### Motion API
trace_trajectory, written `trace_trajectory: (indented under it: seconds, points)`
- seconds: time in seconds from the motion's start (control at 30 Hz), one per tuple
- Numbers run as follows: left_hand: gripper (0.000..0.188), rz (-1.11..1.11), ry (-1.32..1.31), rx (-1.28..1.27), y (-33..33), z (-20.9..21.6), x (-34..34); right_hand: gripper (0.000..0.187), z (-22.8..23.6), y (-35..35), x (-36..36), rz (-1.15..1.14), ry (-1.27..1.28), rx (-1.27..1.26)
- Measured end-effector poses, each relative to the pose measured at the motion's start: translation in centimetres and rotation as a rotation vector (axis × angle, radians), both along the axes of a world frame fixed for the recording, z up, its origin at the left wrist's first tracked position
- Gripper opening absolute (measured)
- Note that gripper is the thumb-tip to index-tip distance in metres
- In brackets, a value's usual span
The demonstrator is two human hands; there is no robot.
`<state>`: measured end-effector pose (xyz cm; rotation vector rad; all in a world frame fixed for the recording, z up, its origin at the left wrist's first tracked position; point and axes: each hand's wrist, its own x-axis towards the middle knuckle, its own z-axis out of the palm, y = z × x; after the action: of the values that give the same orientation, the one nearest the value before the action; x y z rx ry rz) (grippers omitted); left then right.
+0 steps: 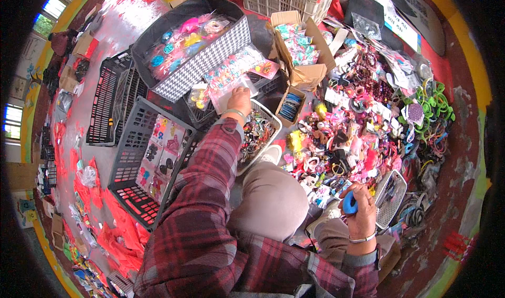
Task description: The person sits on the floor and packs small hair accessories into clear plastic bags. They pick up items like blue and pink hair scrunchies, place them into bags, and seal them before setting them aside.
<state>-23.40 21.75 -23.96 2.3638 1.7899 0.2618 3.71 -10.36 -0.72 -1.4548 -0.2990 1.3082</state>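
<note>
My left hand (239, 101) reaches forward, its fingers curled on the edge of a clear plastic bag (223, 99). Just beyond lies a bag of small pastel pieces (231, 69), against the houndstooth side of a black box (205, 64) full of bagged colourful items. Close to my body, my right hand (362, 216) is closed around a blue ring-shaped hair tie (349, 203). Below my left wrist stands a white basket (277, 124) of mixed small hair accessories. A big heap of hair ties and clips (342, 135) spreads ahead of my right hand.
Black plastic crates (126, 156) stand at the left, one holding carded accessories. Open cardboard boxes (310, 77) and a beige crate (289, 2) sit farther off. Beside my right hand is a small white basket (393, 206). Red plastic sheeting (118, 235) covers floor at left.
</note>
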Motion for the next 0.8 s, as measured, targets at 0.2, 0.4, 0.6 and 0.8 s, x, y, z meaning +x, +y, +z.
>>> trace_trajectory:
  seconds: [0.2,0.4,0.6,0.8]
  points:
    - [0.020,-0.063,0.031,-0.020,-0.1,1.5,0.3,0.015,0.3,-0.1,-0.4,0.032,0.015,-0.026]
    - [0.019,-0.042,0.061,0.006,-0.1,1.7,0.5,0.015,0.1,-0.4,-0.2,0.045,0.034,-0.009]
    - [0.014,-0.011,-0.012,0.016,-0.3,2.1,0.5,0.014,0.1,-0.6,-0.1,0.081,0.031,-0.005]
    - [0.010,0.046,-0.285,-0.040,1.8,-3.2,-2.2,0.013,0.5,-0.6,-0.3,0.099,0.038,-0.028]
